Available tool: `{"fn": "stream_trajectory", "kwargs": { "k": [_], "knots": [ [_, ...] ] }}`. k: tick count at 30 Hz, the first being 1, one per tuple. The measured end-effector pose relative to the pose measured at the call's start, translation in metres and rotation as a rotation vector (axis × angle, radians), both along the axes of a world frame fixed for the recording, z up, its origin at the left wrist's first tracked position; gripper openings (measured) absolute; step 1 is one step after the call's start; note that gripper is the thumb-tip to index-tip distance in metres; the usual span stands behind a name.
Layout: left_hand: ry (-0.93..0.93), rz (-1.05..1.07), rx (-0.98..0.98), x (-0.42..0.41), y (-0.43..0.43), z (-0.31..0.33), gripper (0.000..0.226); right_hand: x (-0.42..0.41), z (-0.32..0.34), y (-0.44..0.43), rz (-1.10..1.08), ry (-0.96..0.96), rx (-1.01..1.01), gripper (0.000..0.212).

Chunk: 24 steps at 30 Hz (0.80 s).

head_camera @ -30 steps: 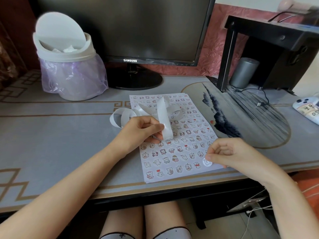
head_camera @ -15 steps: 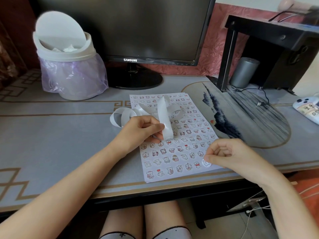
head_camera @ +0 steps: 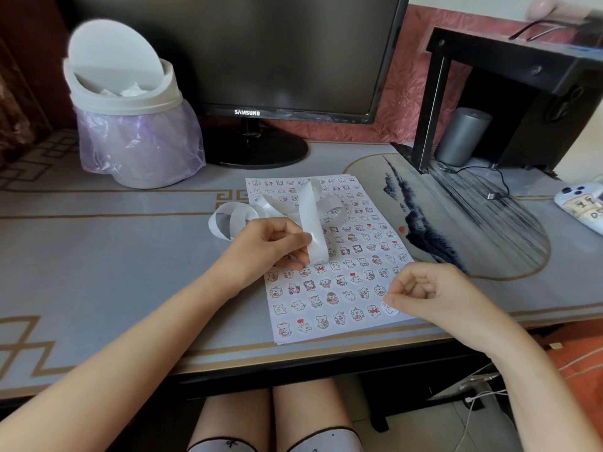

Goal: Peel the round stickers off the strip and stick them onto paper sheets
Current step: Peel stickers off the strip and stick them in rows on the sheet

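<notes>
A white paper sheet (head_camera: 329,334) covered with rows of small cartoon stickers lies on the desk in front of me. My left hand (head_camera: 270,246) pinches a long white backing strip (head_camera: 313,220) that curls in loops over the sheet's upper left. My right hand (head_camera: 430,293), fingers curled, presses its thumb tip on a round sticker (head_camera: 390,309) at the sheet's lower right corner, at the right end of the second-lowest row.
A white swing-lid bin (head_camera: 130,122) with a purple liner stands at the back left. A black monitor (head_camera: 248,60) is behind the sheet. A black stand (head_camera: 509,86), grey cylinder (head_camera: 463,135), cable (head_camera: 489,187) and phone (head_camera: 584,203) occupy the right.
My right hand has slid slightly left and lowered the round sticker onto the sheet, where the thumb now presses it. The left hand and strip have barely moved.
</notes>
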<state>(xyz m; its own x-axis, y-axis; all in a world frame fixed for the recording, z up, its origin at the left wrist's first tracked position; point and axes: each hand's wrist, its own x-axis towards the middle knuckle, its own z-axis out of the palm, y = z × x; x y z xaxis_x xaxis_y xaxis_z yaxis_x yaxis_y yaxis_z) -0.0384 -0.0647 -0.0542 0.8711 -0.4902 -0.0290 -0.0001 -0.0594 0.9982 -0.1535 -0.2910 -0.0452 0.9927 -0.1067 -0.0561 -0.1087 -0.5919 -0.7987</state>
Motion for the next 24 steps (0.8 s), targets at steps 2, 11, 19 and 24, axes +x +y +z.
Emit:
{"fn": "stream_trajectory", "kwargs": {
  "k": [2, 11, 19, 24],
  "knots": [
    [0.001, 0.0, 0.002, 0.0, 0.0, 0.0, 0.016, 0.0, -0.001, 0.001, -0.006, -0.011, -0.013, 0.011],
    [-0.007, -0.004, 0.016, 0.0, 0.0, 0.0, 0.016, -0.002, -0.007, -0.003, -0.018, -0.036, -0.035, 0.013],
    [-0.004, 0.001, 0.024, 0.0, 0.0, 0.0, 0.017, 0.001, -0.012, -0.011, 0.018, -0.029, 0.006, 0.026],
    [-0.003, 0.002, 0.021, 0.0, 0.0, 0.0, 0.017, 0.001, -0.014, -0.012, -0.011, -0.039, 0.056, 0.016]
  ]
}}
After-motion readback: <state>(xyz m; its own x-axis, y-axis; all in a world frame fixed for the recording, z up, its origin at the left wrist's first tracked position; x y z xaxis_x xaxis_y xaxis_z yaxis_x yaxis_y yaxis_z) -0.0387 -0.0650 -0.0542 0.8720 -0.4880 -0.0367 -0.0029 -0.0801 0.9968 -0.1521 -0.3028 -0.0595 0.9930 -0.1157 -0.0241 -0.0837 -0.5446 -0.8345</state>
